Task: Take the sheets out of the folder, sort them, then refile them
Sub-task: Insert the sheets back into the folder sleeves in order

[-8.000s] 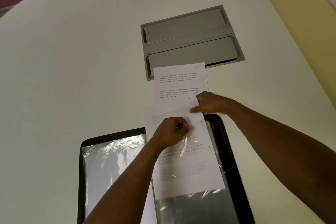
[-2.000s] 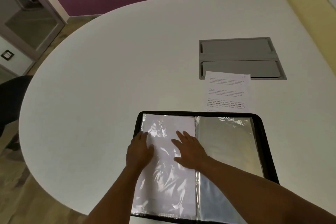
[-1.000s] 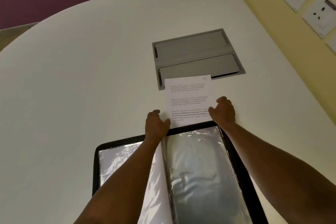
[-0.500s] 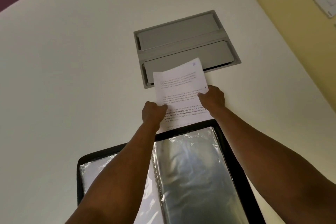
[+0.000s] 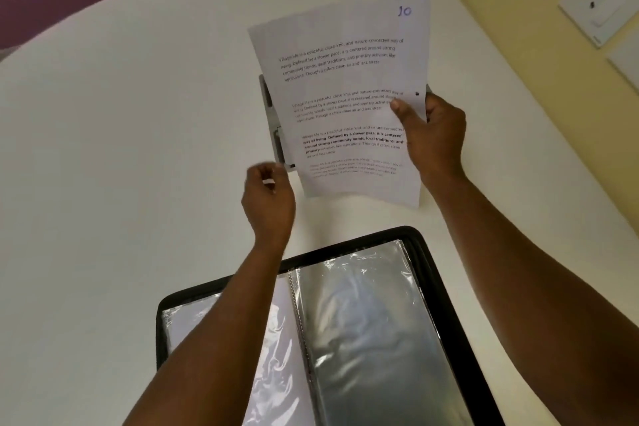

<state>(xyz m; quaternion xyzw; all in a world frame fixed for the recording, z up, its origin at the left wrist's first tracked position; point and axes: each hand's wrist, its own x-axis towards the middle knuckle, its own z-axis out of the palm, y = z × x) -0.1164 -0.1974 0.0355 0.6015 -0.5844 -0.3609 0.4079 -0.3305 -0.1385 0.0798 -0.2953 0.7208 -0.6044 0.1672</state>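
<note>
Sheet up in the air over the white table, pinched at its right edge by the right hand, thumb on the front (a "10" written in its top corner). Left hand just beside the sheet's lower left corner, fingers curled, holding nothing. Folder lying open on the table below both hands, shiny sleeves showing. Grey hatch peeking out behind the sheet.
</note>
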